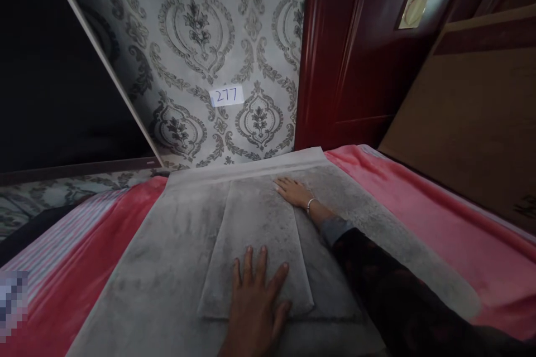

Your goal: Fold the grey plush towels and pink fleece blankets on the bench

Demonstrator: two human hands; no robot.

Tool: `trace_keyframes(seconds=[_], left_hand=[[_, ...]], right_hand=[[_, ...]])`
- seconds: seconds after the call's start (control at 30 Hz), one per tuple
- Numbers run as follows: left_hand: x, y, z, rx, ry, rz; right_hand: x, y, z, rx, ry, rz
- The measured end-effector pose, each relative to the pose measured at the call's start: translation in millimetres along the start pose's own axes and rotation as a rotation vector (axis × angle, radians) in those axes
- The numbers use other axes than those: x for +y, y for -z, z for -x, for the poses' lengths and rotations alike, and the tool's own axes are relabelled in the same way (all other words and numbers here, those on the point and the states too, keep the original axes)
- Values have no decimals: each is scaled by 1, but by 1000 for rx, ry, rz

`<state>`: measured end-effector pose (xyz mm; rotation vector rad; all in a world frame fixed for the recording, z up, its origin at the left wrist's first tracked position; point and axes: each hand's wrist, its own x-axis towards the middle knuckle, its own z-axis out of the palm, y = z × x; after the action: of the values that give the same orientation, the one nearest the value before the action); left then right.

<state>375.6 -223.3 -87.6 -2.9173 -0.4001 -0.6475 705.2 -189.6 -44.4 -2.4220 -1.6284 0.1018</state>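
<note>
A grey plush cloth [255, 217], folded into a long panel, lies flat on a wider grey plush cloth [167, 268]. My left hand [253, 295] rests palm down near the panel's front edge, its fingers spread. Farther back, my right hand [295, 192] lies flat across the panel's upper right part, fingers stretched out, with a bracelet on the wrist. Neither hand grips anything. I cannot tell whether the folded panel and the layer to its right are one piece.
Pink and red plush fabric [393, 184] spreads under the grey cloth on both sides. A dark screen [62, 78] stands at left, a cardboard box [469, 117] at right. Behind are patterned wallpaper with a paper label [226, 95] reading 277 and a dark red wooden panel [335, 56].
</note>
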Motion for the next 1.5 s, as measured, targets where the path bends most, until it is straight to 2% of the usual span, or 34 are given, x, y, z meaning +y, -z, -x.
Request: trace_keyframes(seconds=[0.13,0.27,0.4,0.47,0.63,0.7,0.8,0.87,0.97,1.13,1.3,1.5], left_hand=[[1,8,-2,-28,10,26],[4,17,-5,-53,48,77],[9,22,-9,-84,100,113],[12,23,-9,-88,115,134],[6,34,-11,-142,142,240],[-9,41,-21,-189,130,360],[-40,46,-54,-204,96,543],[-60,41,-85,-211,85,557],[-82,22,-134,-281,54,441],[-95,-15,-189,-380,10,282],[-95,-37,-201,-367,36,223],[-100,-45,-202,-437,10,184]], right_hand=[[-4,6,1,-4,-37,10],[-22,16,15,3,-78,29],[-49,10,51,-13,175,43],[-58,4,72,-39,252,42],[-63,4,103,-80,148,48],[-63,9,104,-46,81,32],[-67,13,98,64,-9,3],[-70,11,93,118,-23,3],[-71,-4,91,136,32,23],[-69,-24,94,183,64,13],[-68,-24,93,181,43,9],[-67,-23,94,152,39,-27]])
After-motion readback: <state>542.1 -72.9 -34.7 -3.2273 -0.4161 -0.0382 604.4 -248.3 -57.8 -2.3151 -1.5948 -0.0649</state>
